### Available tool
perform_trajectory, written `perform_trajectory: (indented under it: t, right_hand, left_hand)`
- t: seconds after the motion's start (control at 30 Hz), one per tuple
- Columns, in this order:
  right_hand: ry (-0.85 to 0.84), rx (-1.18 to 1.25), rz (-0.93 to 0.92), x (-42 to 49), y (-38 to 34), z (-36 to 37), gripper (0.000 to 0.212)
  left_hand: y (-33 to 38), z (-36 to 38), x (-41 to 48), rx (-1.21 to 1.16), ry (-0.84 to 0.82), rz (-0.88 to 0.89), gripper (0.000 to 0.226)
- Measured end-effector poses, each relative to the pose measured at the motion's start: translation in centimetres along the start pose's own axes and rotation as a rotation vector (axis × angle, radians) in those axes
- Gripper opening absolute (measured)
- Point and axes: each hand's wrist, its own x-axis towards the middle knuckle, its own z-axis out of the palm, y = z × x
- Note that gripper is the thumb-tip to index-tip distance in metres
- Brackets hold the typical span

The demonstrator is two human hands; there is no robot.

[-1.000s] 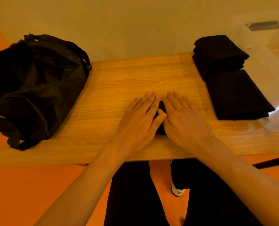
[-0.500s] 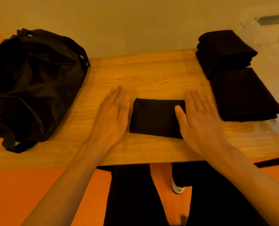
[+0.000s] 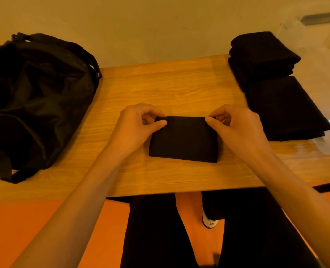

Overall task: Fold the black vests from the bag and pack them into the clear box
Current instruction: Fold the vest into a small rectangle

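Black on orange nearest: logged trousers [image 3: 154, 229] over floor [image 3: 25, 219], with a white shoe [image 3: 208, 222] toe between the legs. Just beyond, wooden table [image 3: 160, 88].

Found vest [image 3: 183, 140] folded to a small flat rectangle on the table, directly between the two hands, near edge down on the wood.

Noted left hand [image 3: 135, 128] grasping far left corner of vest: thumb on top, curled fingers behind the far edge. Same on the other side: right hand [image 3: 237, 128] pinching far right corner, thumb on top, fingers curled behind. Both forearms reaching in over near table edge. Cannot tell whether far edge of vest lifted or merely held.

Well left of left hand: logged bag [image 3: 36, 101], black, slumped, overhanging left end of table, strap hanging past the near edge.

Right of right hand, apart from it: noted flat stack [image 3: 283, 109] of folded black cloth. Beyond and touching it, a thicker stack [image 3: 260, 55].

Farthest right: box [image 3: 318, 55], clear, outline faint. Cannot tell whether stacks inside box or just beside it.
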Motion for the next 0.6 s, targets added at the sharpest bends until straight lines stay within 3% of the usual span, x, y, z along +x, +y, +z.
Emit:
perform_trajectory:
  t: [0.3, 0.4, 0.5, 0.6]
  right_hand:
    - [-0.114, 0.057, 0.113, 0.6, 0.2, -0.6, 0.011]
    - [-0.023, -0.091, -0.008, 0.1, 0.0, -0.5, 0.015]
    - [0.105, -0.308, -0.267, -0.8, -0.6, 0.3, 0.036]
    - [-0.123, -0.499, -0.306, -1.9, -1.5, 1.8, 0.062]
  left_hand:
    - [0.5, -0.3, 1.3, -0.015, -0.146, -0.134, 0.008]
    - [1.6, -0.3, 1.2, 0.019, -0.031, -0.161, 0.018]
    - [3.2, 0.6, -0.5, 0.164, 0.145, 0.1, 0.031]
    - [3.1, 2.8, -2.1, 0.432, -0.139, 0.302, 0.064]
